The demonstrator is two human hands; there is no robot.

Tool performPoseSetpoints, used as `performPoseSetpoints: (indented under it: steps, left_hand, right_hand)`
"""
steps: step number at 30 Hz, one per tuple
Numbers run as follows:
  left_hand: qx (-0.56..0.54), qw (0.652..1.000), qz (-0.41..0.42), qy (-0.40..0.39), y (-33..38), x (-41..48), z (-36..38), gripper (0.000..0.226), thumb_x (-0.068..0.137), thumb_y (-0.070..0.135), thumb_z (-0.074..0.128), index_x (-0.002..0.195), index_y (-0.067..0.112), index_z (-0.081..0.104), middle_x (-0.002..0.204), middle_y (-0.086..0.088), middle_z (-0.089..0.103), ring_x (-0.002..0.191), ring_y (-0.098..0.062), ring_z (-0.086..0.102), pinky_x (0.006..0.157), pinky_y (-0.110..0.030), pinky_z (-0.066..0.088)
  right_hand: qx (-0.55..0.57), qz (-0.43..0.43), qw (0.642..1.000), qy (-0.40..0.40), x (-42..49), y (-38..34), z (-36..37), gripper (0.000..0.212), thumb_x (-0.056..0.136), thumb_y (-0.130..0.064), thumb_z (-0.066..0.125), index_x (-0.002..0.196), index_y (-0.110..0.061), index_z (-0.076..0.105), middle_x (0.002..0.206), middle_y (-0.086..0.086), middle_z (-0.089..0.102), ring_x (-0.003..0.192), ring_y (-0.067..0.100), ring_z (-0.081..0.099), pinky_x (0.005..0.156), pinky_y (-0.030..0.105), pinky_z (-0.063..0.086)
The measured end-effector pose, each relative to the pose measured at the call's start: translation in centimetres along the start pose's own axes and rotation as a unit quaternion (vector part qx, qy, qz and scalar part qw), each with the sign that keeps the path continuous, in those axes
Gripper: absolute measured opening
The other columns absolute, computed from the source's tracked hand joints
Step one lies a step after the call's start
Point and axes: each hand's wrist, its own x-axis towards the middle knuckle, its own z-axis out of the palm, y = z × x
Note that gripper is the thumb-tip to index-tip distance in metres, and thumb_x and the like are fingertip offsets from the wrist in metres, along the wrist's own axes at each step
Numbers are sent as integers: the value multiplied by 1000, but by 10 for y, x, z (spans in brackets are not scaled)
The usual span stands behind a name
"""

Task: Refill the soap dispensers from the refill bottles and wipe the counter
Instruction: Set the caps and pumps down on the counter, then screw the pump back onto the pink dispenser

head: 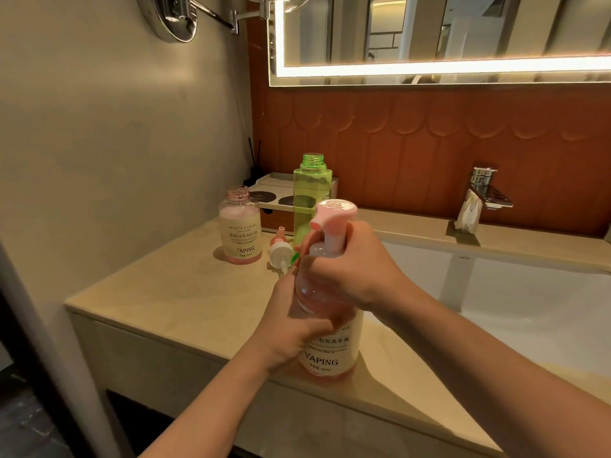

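Both hands on pink dispenser [330, 332] | left hand [299, 328] grips body, steadying | right hand [355, 269] clasps pump collar, apparently screwing.

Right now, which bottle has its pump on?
The near pink bottle, held by the left hand and right hand; the green bottle and far pink bottle stand open-necked.

Beige stone surface [172, 292], white sink [529, 292] sunk into its right half. Near the front edge: pink pump bottle [330, 355], upright. Back left: uncapped pink bottle [240, 231], upright. Just right of it, a loose pump head [281, 252] on its side. Behind that, uncapped green bottle [310, 190], upright. Back corner: white box [274, 196], reed diffuser [255, 173]. Faucet [486, 190] behind the sink, white packet [468, 216] leaning on it.
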Motion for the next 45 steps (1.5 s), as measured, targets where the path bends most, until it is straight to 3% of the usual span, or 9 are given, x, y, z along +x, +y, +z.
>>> performPoseSetpoints:
  steps: [7, 12, 16, 18, 21, 31, 38, 41, 45]
  left_hand:
    - [51, 999, 5, 15, 13, -3, 7, 48, 68, 0, 76, 102, 25, 54, 93, 10, 66, 93, 6, 62, 75, -8, 47]
    - [33, 999, -4, -38, 19, -4, -4, 65, 48, 25, 71, 110, 23, 52, 96, 9, 69, 100, -7, 64, 83, -18, 48]
    - [30, 999, 5, -39, 23, -10, -5, 68, 52, 31, 75, 113, 17, 52, 103, 1, 68, 101, -14, 64, 84, -23, 49]
    - [37, 999, 8, -36, 24, -13, -11, 72, 54, 33, 76, 118, 14, 49, 108, -4, 66, 103, -17, 63, 85, -27, 50]
    - [45, 999, 9, -23, 25, -19, -27, 78, 55, 32, 76, 125, 15, 46, 113, -3, 64, 105, -15, 62, 84, -24, 50]
    - [74, 986, -25, 148, 23, -31, -104, 76, 40, 41, 75, 109, 34, 42, 107, 10, 60, 90, 1, 64, 65, -14, 52]
    - [132, 964, -29, 231, 15, -17, -156, 56, 66, 9, 79, 99, 37, 43, 101, 12, 58, 92, -3, 57, 85, -35, 46]
    - [176, 953, -36, 243, 10, -8, -175, 50, 70, 11, 75, 99, 38, 45, 104, 13, 55, 93, -2, 55, 88, -36, 45]
    - [254, 922, -57, 288, -2, 6, -196, 64, 72, 23, 76, 127, 20, 44, 125, -3, 44, 112, -19, 48, 98, -40, 41]
  right_hand:
    - [-39, 52, 995, 80, -2, -2, 12, 12, 76, -22, 71, 81, -21, 60, 79, -4, 60, 81, 12, 58, 68, 27, 47]
    - [-34, 37, 992, -119, -4, -15, -10, 31, 85, -36, 60, 98, -8, 61, 88, 3, 64, 81, 11, 61, 72, 20, 51]
    - [-26, 53, 975, -214, -2, -16, -26, 10, 92, -37, 46, 100, -37, 50, 102, -16, 55, 94, 0, 54, 81, 17, 46]
    - [-38, 45, 972, -226, -1, -15, -27, 18, 88, -43, 47, 106, -43, 47, 113, -19, 53, 102, -2, 51, 83, 16, 42]
    - [-66, 41, 971, -227, 3, -11, -26, 44, 83, -49, 48, 123, -30, 50, 127, -11, 52, 113, 2, 49, 89, 18, 41]
    - [-237, 74, 954, -166, 17, 7, -3, 29, 92, -31, 53, 115, -14, 58, 121, 3, 60, 106, 15, 55, 92, 28, 45]
    - [-321, 90, 935, -124, 38, 23, 15, 31, 89, -30, 59, 115, -13, 57, 116, 6, 61, 98, 18, 57, 89, 33, 50]
    - [-351, 85, 925, -114, 50, 29, 23, 33, 88, -31, 61, 116, -16, 55, 116, 4, 61, 92, 14, 54, 84, 29, 50]
    - [-388, 76, 913, -101, 70, 37, 35, 38, 85, -36, 64, 117, -20, 53, 116, 1, 60, 91, 13, 52, 84, 31, 51]
